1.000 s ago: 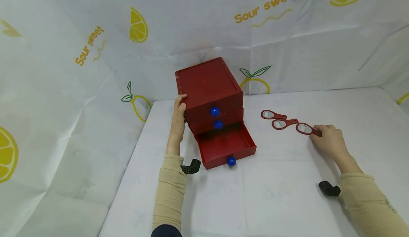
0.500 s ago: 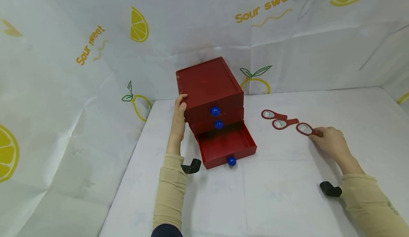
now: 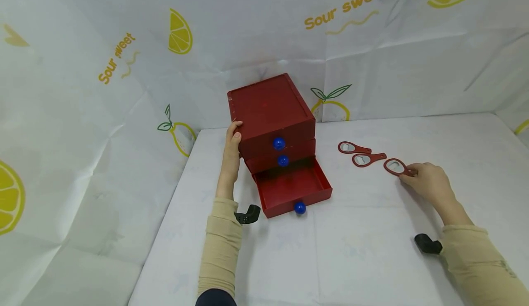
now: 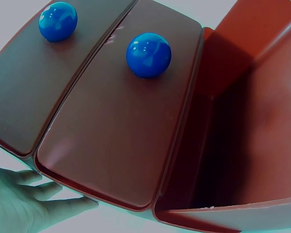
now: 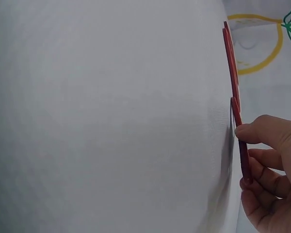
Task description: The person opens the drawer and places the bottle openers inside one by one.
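Observation:
A red chest of drawers with blue knobs stands at the middle back. Its bottom drawer is pulled out, with nothing inside it; the two drawers above are pushed in. My left hand rests against the chest's left side, fingertips at the top edge. In the left wrist view, the fingers lie stretched along that side. At the right, my right hand pinches the handle of a red bottle opener between thumb and fingers. The right wrist view shows this opener edge-on, its handle end slightly raised.
Two more red bottle openers, a far one and a nearer one, lie on the white-covered table between the chest and my right hand. A lemon-printed cloth hangs close behind.
The right hand's fingers have shifted slightly on the bottle opener's handle, covering more of its end, and the opener has tilted a little. My left hand and the chest stay put.

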{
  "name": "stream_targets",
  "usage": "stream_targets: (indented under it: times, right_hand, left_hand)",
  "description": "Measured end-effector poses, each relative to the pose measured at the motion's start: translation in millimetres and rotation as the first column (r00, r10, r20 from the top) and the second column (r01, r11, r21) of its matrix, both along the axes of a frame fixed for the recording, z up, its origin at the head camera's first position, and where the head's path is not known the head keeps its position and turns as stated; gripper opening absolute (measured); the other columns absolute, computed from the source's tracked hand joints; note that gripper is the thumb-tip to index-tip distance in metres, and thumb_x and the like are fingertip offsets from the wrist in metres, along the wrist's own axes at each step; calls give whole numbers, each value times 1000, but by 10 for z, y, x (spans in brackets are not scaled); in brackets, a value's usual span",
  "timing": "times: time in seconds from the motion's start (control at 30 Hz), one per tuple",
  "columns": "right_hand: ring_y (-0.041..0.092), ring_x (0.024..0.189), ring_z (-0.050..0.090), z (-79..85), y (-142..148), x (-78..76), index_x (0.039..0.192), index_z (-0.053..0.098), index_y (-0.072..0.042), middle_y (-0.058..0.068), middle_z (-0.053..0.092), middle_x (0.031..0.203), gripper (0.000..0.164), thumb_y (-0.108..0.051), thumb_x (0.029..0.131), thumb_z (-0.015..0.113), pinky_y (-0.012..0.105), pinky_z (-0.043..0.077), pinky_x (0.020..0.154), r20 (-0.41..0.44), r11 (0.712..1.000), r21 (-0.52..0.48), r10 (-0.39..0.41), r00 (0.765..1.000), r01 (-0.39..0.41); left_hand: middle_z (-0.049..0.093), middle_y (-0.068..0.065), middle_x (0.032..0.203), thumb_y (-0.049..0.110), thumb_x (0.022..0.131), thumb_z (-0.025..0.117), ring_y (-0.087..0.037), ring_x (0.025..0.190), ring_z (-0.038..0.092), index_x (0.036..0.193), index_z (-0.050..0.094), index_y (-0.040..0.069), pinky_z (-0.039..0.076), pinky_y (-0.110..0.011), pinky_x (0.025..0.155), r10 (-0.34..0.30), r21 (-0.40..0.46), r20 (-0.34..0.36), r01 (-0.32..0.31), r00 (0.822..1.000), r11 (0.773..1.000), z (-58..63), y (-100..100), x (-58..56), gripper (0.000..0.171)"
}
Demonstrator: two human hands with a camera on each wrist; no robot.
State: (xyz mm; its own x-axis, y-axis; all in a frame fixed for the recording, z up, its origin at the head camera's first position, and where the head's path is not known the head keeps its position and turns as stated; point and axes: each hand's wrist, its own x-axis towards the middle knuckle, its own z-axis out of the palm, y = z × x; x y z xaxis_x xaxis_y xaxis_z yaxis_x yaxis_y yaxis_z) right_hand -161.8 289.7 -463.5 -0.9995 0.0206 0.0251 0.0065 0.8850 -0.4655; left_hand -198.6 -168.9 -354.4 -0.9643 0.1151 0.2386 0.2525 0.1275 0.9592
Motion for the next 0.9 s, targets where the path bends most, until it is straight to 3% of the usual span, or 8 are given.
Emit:
stream_targets:
  times: [0.33, 0.73, 0.9]
  right_hand:
    - [48, 94, 52, 70, -17, 20, 112, 57, 13, 35, 59, 103, 48, -26, 83, 62, 53, 40, 74, 28, 1000, -14, -6, 1000, 6]
    - [44, 91, 53, 252, -178, 67, 111, 59, 10, 33, 59, 102, 43, -24, 84, 64, 51, 40, 72, -83, 998, -51, 18, 996, -22]
    - [41, 91, 55, 376, -331, 102, 108, 63, 7, 29, 62, 99, 38, -21, 83, 66, 46, 41, 70, -170, 995, -90, 28, 985, -44]
  left_hand:
    - [30, -13, 141, 34, 93, 26, -24, 112, 42, 138, 28, 18, 40, -33, 85, -3, -5, 6, 3, 1000, 1000, 7, 0, -1, 48]
    - [29, -12, 142, 35, 93, 27, -25, 116, 41, 138, 29, 18, 40, -34, 87, -4, -5, 3, 4, 1000, 1000, 3, -7, -8, 48]
    - [29, -12, 142, 34, 93, 27, -25, 114, 42, 138, 28, 17, 40, -34, 86, -7, 1, 0, 7, 1000, 1000, 6, -12, -3, 49]
